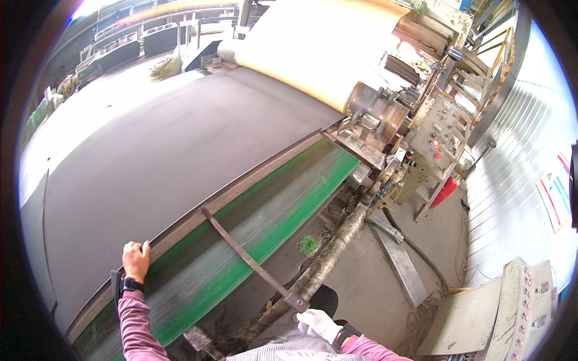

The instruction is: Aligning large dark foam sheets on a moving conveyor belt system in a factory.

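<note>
My bare left hand [136, 262] is closed over the brown edge rail [223, 194] of the machine, at the border of a wide dark grey sheet [180, 144]. Its fingers bend on the sheet side and the thumb points forward along the rail. A dark strip stands beside that wrist. My right hand [319, 325], in a white glove, is curled near my waist, at the near end of a long metal bar [250, 260]. The bar slants from the rail across a green and black belt [277, 210]. Whether the glove grips the bar is hidden.
At the far end a large pale yellow roll [319, 48] meets the sheet. Rollers and a control panel [439, 129] with lit buttons stand at the right. A wrapped pipe [337, 246] runs below the belt. A second control box [524, 307] fills the lower right.
</note>
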Demonstrator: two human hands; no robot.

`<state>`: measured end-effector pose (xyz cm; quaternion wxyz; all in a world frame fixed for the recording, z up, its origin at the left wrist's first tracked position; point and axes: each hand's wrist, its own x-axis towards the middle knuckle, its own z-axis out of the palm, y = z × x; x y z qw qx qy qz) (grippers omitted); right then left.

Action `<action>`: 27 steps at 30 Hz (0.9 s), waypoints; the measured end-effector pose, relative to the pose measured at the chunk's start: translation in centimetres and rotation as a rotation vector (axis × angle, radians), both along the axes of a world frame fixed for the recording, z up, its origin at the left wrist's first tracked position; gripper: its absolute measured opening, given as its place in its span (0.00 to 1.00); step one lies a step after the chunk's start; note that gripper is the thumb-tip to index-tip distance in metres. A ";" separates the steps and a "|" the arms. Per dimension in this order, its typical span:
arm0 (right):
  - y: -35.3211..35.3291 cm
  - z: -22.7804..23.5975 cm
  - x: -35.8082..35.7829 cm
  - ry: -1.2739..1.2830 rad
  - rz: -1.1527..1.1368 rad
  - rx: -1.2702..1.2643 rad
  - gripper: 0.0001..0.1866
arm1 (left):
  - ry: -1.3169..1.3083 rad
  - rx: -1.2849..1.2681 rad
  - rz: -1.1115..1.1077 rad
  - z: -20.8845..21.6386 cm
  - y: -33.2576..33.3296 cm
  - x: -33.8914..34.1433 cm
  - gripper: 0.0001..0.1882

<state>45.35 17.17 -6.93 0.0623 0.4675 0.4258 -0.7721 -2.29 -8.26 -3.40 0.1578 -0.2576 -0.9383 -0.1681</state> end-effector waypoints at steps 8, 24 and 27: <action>-0.1 -0.4 -0.2 -0.053 0.012 0.029 0.11 | 0.084 -0.167 -0.184 -1.1 13.7 -1.5 0.31; 0.2 -1.5 0.4 -0.005 0.053 0.043 0.12 | -0.234 0.146 -0.003 -2.2 -9.0 -6.2 0.21; 0.4 -1.7 0.2 0.004 0.049 0.029 0.12 | -0.236 0.218 0.009 -3.0 -10.9 -6.2 0.24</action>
